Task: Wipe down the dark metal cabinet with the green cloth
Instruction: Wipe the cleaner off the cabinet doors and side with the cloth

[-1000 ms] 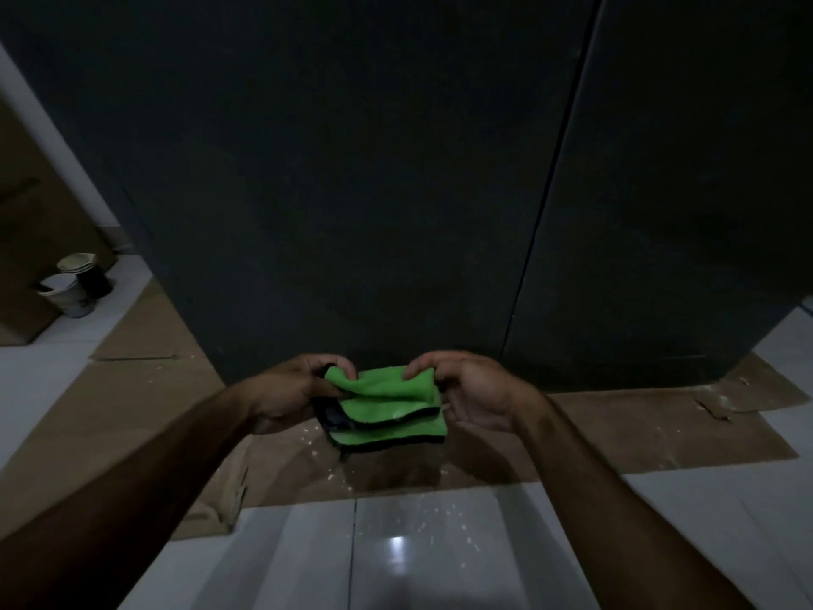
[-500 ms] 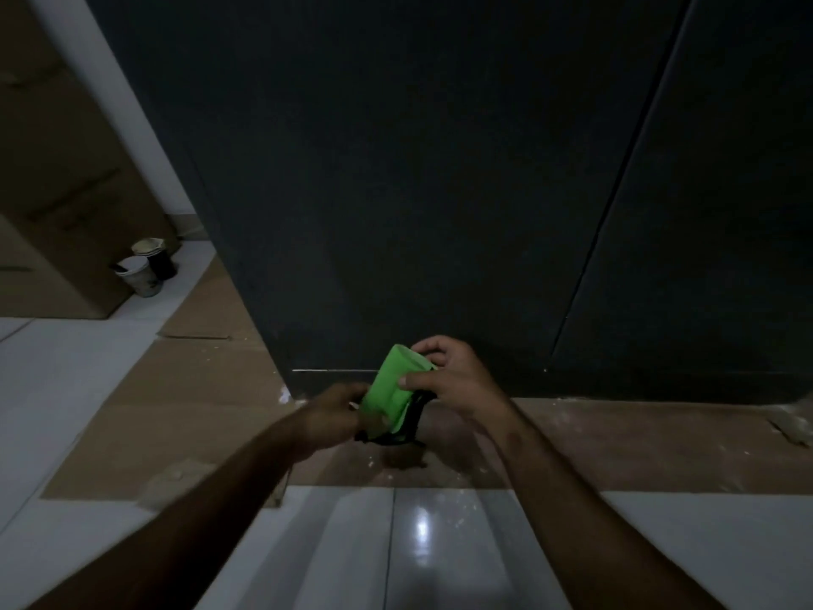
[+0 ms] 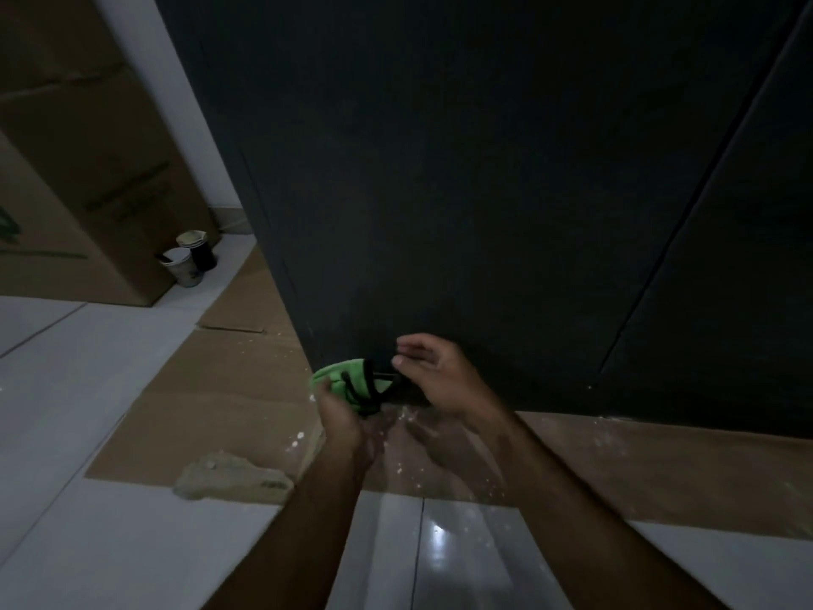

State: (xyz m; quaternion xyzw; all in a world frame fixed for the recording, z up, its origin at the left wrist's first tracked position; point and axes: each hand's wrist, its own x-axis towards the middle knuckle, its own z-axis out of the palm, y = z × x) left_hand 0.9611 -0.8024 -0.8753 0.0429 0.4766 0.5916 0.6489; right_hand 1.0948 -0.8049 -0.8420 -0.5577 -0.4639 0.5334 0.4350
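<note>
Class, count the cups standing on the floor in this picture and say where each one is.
2, both on the floor left of the cabinet, by the cardboard box: a white cup in front and a dark cup behind it. More may be nested inside.

Cardboard box (image 3: 88, 169) print (dark, blurred) unreadable.

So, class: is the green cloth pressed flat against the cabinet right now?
No: the green cloth is bunched in the left hand, just short of the cabinet, with the right hand open beside it.

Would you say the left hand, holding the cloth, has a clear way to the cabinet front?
Probably yes: the left hand grips the green cloth just before the cabinet, with nothing between them; the right hand is beside it.
</note>
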